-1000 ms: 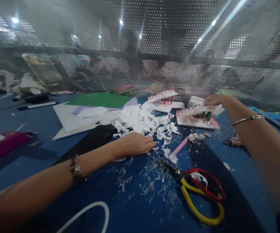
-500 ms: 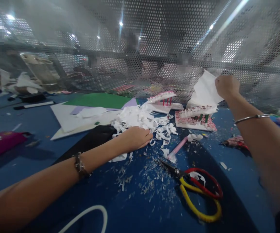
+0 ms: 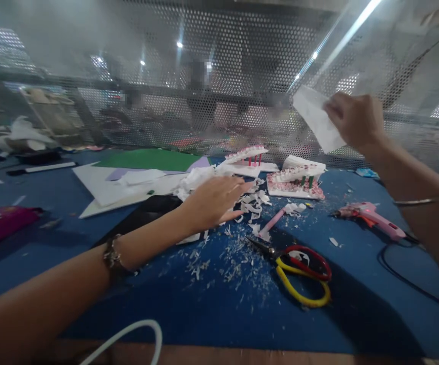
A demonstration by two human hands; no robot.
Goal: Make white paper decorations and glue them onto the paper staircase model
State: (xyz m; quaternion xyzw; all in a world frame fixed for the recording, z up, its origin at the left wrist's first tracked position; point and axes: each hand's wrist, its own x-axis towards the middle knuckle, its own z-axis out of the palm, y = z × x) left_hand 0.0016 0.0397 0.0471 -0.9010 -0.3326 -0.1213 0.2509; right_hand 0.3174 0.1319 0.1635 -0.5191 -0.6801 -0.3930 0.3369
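My right hand (image 3: 356,119) is raised at the right, its fingers pinching a sheet of white paper (image 3: 314,116) that hangs in the air. My left hand (image 3: 217,203) reaches over curly white paper scraps (image 3: 255,204), fingers stretched and thumb apart, holding nothing; it hides part of the pile. Below the raised paper stands a small white model (image 3: 295,183) with pink bits and green posts. Another model (image 3: 247,158) with pink posts sits behind the scraps. Red-and-yellow-handled scissors (image 3: 305,281) lie nearer me, beside a pink stick (image 3: 272,223) touching paper bits.
A pink hot glue gun (image 3: 375,218) with a black cord lies at the right. Green sheet (image 3: 146,158) and white board (image 3: 101,187) lie at the left, near a magenta object (image 3: 17,223). A perforated metal screen (image 3: 249,76) borders the table's back. A white cable (image 3: 143,324) loops in front.
My right hand has lifted the white paper up from behind the right model. The left hand has opened from closed fingers and moved slightly forward. The view has shifted, showing the whole glue gun.
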